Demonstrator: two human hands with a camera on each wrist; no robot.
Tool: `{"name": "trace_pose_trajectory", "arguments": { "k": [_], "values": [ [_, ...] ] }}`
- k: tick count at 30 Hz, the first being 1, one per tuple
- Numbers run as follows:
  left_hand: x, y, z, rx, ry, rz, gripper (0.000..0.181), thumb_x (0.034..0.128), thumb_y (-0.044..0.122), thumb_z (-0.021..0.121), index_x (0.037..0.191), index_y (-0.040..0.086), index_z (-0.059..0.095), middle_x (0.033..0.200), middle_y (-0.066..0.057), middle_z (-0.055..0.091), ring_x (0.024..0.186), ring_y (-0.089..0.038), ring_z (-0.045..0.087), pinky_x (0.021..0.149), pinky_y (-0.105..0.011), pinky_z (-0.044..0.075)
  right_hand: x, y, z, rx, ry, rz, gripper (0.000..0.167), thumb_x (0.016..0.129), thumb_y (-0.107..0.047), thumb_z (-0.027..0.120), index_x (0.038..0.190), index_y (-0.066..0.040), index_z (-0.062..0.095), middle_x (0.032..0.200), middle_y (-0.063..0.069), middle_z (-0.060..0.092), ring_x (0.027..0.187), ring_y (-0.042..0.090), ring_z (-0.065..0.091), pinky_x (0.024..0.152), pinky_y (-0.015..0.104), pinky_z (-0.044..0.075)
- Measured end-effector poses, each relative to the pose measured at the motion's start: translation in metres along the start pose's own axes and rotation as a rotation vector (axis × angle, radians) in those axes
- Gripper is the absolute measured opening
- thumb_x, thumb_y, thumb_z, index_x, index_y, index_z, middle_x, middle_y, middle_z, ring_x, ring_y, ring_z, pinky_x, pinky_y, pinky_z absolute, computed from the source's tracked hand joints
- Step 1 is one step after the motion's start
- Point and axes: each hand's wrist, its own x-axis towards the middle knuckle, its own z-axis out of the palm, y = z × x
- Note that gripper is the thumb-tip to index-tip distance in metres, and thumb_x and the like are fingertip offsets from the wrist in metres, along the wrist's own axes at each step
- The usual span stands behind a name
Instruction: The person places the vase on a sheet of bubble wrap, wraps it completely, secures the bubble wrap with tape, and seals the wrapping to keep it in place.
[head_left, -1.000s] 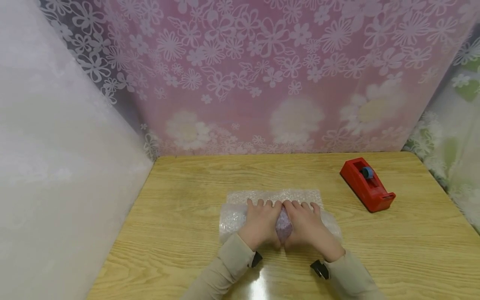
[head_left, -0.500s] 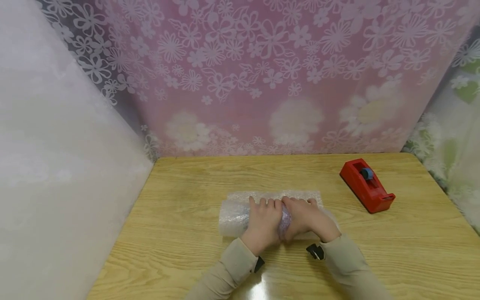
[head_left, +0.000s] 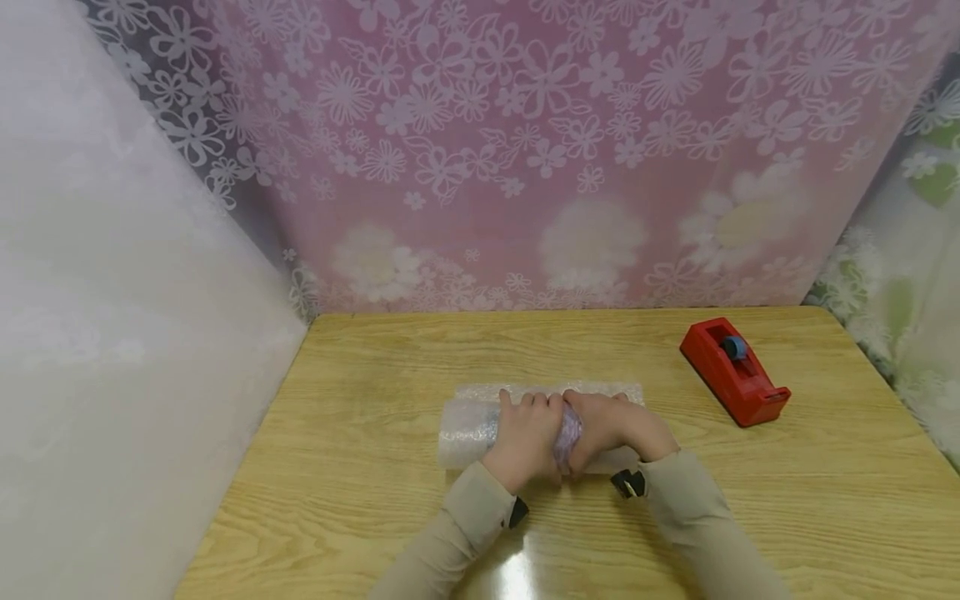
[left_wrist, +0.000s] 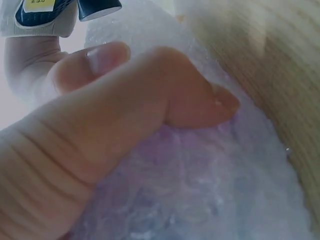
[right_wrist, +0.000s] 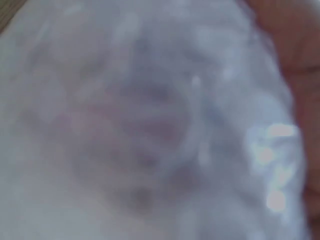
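A roll of clear bubble wrap (head_left: pixel 467 435) lies crosswise on the table, with something purple (head_left: pixel 568 437) showing through between my hands. My left hand (head_left: pixel 525 440) grips the roll, fingers over the top; in the left wrist view its bent thumb (left_wrist: pixel 135 100) presses the near side. Close beside it my right hand (head_left: pixel 615 427) holds the roll, fingers curled over it, and its thumb (left_wrist: pixel 90 65) appears in the left wrist view. Blurred bubble wrap (right_wrist: pixel 150 130) fills most of the right wrist view. The kind of the wrapped thing cannot be made out.
Beyond the roll lies a flat strip of bubble wrap (head_left: pixel 551 389). A red tape dispenser (head_left: pixel 735 372) with a small blue roll stands at the back right of the wooden table (head_left: pixel 360 500). Flowered pink cloth (head_left: pixel 480 233) hangs behind the far edge.
The roll's near edge has turned slightly away from me. My right hand has bent further over it, wrist moving forward. My left hand has shifted only a little.
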Motion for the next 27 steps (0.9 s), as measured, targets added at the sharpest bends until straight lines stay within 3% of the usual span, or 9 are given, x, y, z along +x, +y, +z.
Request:
{"name": "trace_pose_trajectory", "arguments": {
  "k": [6, 10, 14, 20, 27],
  "values": [
    [0.005, -0.003, -0.002, -0.044, -0.051, 0.0, 0.104, 0.0454, 0.059, 0.093, 0.13, 0.015, 0.053, 0.116, -0.005, 0.065, 0.107, -0.023, 0.061, 0.094, -0.058, 0.041, 0.003, 0.001, -0.001, 0.001, -0.016, 0.007, 0.074, 0.054, -0.032, 0.088, 0.116, -0.014, 0.054, 0.099, -0.004, 0.061, 0.088, 0.017, 0.056, 0.089, 0.065, 0.034],
    [0.008, -0.004, -0.002, -0.06, -0.086, -0.003, 0.107, 0.0452, 0.057, 0.095, 0.134, 0.015, 0.051, 0.119, -0.005, 0.064, 0.108, -0.024, 0.06, 0.095, -0.057, 0.041, -0.004, -0.001, 0.0, -0.083, 0.05, 0.01, 0.084, 0.057, -0.038, 0.087, 0.128, -0.009, 0.053, 0.117, 0.006, 0.063, 0.105, 0.031, 0.059, 0.097, 0.07, 0.028],
    [0.012, -0.004, -0.002, -0.07, -0.12, -0.021, 0.106, 0.0463, 0.055, 0.095, 0.135, 0.017, 0.051, 0.121, -0.004, 0.064, 0.11, -0.024, 0.06, 0.097, -0.057, 0.04, -0.014, -0.005, 0.009, -0.2, 0.189, 0.005, 0.099, 0.058, -0.048, 0.087, 0.139, -0.006, 0.048, 0.133, 0.018, 0.056, 0.12, 0.046, 0.05, 0.101, 0.073, 0.024],
    [0.015, -0.006, -0.003, -0.063, -0.144, -0.016, 0.104, 0.0484, 0.056, 0.094, 0.135, 0.018, 0.051, 0.122, -0.002, 0.064, 0.111, -0.023, 0.06, 0.098, -0.058, 0.039, -0.022, -0.009, 0.029, -0.329, 0.426, 0.0, 0.101, 0.052, -0.049, 0.091, 0.135, -0.007, 0.051, 0.124, 0.019, 0.058, 0.113, 0.045, 0.052, 0.101, 0.072, 0.025],
    [0.017, -0.01, -0.009, -0.113, -0.185, -0.009, 0.097, 0.0478, 0.052, 0.095, 0.128, 0.017, 0.054, 0.117, -0.002, 0.066, 0.105, -0.024, 0.062, 0.097, -0.056, 0.04, -0.023, -0.011, 0.052, -0.376, 0.643, -0.02, 0.099, 0.048, -0.04, 0.095, 0.129, -0.004, 0.053, 0.116, 0.02, 0.058, 0.109, 0.045, 0.052, 0.103, 0.071, 0.022]
  ]
}}
